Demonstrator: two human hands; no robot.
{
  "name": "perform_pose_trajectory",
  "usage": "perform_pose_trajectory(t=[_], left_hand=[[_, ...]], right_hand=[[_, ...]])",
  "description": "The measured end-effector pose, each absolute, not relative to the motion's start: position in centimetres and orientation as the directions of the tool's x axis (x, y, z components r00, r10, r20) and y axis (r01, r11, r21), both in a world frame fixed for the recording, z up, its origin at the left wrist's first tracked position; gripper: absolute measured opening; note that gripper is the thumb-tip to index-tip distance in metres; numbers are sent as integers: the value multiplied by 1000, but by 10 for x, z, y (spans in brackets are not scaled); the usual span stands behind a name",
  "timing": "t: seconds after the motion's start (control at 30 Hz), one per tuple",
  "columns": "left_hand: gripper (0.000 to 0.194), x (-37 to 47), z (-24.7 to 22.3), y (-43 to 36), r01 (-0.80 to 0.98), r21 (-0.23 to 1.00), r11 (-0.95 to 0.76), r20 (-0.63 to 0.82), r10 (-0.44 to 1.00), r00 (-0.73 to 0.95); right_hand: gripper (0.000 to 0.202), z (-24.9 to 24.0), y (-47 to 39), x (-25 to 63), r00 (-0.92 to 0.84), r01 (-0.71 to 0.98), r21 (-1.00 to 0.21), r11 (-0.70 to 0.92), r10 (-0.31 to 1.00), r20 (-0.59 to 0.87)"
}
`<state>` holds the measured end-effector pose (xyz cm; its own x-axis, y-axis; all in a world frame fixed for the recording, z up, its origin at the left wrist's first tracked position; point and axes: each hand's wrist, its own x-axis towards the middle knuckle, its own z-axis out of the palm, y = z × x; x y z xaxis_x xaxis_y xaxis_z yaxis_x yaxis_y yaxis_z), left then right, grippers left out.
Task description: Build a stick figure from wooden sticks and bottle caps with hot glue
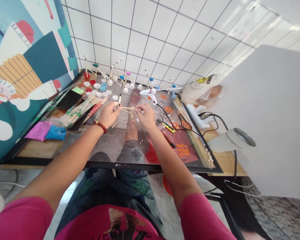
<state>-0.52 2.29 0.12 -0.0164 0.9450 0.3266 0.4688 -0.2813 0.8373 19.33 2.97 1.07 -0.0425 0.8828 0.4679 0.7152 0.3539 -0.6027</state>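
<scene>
A small frame of thin wooden sticks (127, 108) is held over the glass tabletop between my two hands. My left hand (109, 116) pinches its left end, where a short upright piece with a dark tip (119, 100) stands at the fingertips. The fingers of my right hand (146, 115) are closed on the right end, where several sticks meet; the exact joint is partly hidden. Just behind my right hand lies a white hot glue gun (150, 94), its nozzle to the left.
Several stick figures with bottle caps (110, 82) line the wall. Paper-wrapped chopsticks (81, 108), a pink packet (38, 130) and a blue packet (55, 133) lie left. At right are a yellow utility knife (168, 127), the gun's cord (165, 115), a power strip (198, 116) and a pale cylinder (231, 139).
</scene>
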Motion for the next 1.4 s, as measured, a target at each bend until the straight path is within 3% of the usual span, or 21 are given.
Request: perform_pose_trajectory(t=[0.13,0.9,1.0,1.23,1.4], left_hand=[[23,-3,3,21,369,905,-212,240,970,-30],[22,-5,-2,24,362,908,-210,241,970,-41],[23,-4,-2,24,359,912,-200,231,972,-44],[22,-4,-1,23,364,908,-207,235,971,-36],[27,-5,2,23,367,911,-187,221,974,-53]], right_hand=[[12,14,29,188,41,724,-639,259,909,415],[16,25,27,179,211,717,-694,68,928,309],[15,24,26,181,186,760,-645,84,922,340],[12,19,25,196,57,910,-386,150,878,476],[14,24,20,226,72,942,-321,93,882,467]])
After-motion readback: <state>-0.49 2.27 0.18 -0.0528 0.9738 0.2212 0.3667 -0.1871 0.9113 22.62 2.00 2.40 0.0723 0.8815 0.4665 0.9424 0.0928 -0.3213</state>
